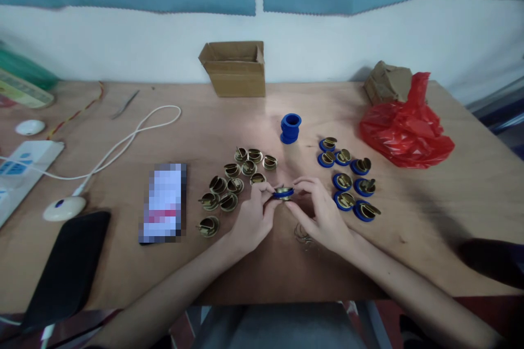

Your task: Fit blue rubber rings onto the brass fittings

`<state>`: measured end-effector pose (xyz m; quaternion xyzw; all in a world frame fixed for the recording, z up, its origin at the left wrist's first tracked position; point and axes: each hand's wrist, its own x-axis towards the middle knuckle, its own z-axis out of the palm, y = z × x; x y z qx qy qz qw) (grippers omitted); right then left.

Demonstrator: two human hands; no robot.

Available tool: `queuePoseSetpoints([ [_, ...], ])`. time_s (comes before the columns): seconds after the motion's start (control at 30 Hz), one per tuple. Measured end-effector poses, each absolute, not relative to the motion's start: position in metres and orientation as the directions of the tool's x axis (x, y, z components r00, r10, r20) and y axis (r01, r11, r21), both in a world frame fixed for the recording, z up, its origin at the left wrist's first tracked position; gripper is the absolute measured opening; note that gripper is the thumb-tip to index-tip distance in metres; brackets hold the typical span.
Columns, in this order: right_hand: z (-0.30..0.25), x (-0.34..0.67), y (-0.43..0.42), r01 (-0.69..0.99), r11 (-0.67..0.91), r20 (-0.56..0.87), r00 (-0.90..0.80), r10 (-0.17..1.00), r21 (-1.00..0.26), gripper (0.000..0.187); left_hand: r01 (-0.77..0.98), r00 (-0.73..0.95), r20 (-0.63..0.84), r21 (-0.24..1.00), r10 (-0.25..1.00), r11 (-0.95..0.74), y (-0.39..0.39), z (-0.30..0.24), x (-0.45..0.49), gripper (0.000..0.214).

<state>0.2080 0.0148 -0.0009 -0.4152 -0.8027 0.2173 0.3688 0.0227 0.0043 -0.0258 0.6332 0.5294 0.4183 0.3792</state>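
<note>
Between the fingertips of both hands is a small round brass-coloured metal part with a blue ring (283, 193) around it. My left hand (257, 212) pinches its left edge. On the opposite edge, the fingers and thumb of my right hand (321, 212) close on it. Several brass parts without blue rings (232, 170) lie left of my hands. To the right lie several similar brass parts set in blue rings (343, 181). Some thin metal rings (302, 233) rest beside my right hand, partly hidden by it. A stack of blue rings (290, 128) stands farther back.
A cardboard box (237, 73) stands at the wall. A red plastic bag (405, 133) and a brown package (387, 82) are back right. On the left are a lit phone (164, 202), a black phone (67, 267), a white cable (123, 144) and a power strip (30, 172).
</note>
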Motion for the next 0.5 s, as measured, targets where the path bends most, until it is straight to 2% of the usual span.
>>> queuePoseSetpoints([
  [0.17, -0.0090, 0.2100, 0.0136, 0.505, 0.503, 0.343, -0.379, 0.860, -0.702, 0.031, 0.356, 0.143, 0.157, 0.913, 0.977, -0.199, 0.0020, -0.0226, 0.0212, 0.024],
  [0.5, -0.0013, 0.2113, 0.0127, 0.351, 0.317, 0.170, -0.391, 0.905, -0.881, 0.022, 0.360, 0.204, 0.305, 0.860, 0.930, -0.361, -0.0018, -0.0171, 0.0196, 0.027],
])
